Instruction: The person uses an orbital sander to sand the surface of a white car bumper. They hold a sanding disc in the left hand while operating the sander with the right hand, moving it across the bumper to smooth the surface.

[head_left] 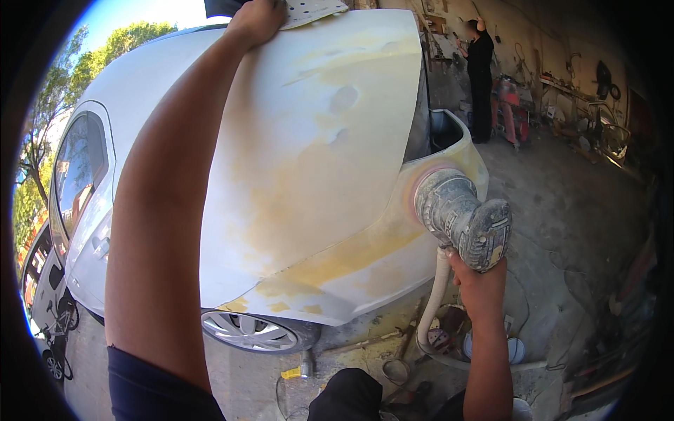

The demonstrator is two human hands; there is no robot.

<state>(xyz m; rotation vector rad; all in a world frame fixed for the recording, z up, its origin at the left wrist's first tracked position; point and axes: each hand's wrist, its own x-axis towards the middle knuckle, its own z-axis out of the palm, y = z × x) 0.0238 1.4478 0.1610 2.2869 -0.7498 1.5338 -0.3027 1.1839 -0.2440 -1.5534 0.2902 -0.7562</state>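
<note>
Grey, dusty orbital sander point(460, 214) fills the right hand point(481, 277), gripped underneath apparently to press it against the rear bumper point(393, 261); the left hand point(261, 19) meets a perforated sheet point(312, 11), grip unclear.

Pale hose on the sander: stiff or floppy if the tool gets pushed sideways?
Probably flexible, not limp: the hose hangs from the sander in a smooth curve, no obvious kink. Likely to drag somewhat, since its lower stretch appears to lie along the floor.
</note>
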